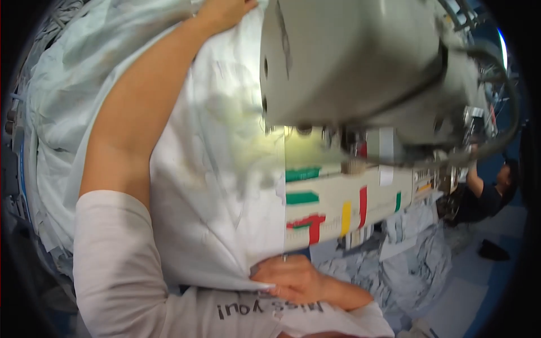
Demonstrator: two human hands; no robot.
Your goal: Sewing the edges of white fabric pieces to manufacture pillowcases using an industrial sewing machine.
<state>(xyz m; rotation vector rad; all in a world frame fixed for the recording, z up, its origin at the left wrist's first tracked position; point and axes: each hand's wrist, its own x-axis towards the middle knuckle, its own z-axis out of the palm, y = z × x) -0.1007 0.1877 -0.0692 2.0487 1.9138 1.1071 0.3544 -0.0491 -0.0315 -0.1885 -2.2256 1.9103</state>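
A wide white fabric is spread over the machine table, reaching from the far left to my body. My left hand lies on it at the top edge, arm stretched far forward; its fingers are partly cut off by the picture's edge and look laid out flat. Close to my body, my right hand is closed on the near edge of the fabric, pinching it. The large grey sewing machine head stands just right of the fabric, its lamp lighting the cloth below. The needle area is blurred and partly hidden.
Coloured tape strips mark the pale table right of the fabric. A dark cable loops beside the machine. Crumpled light cloth is heaped below the table. Another person in dark clothes works at the far right.
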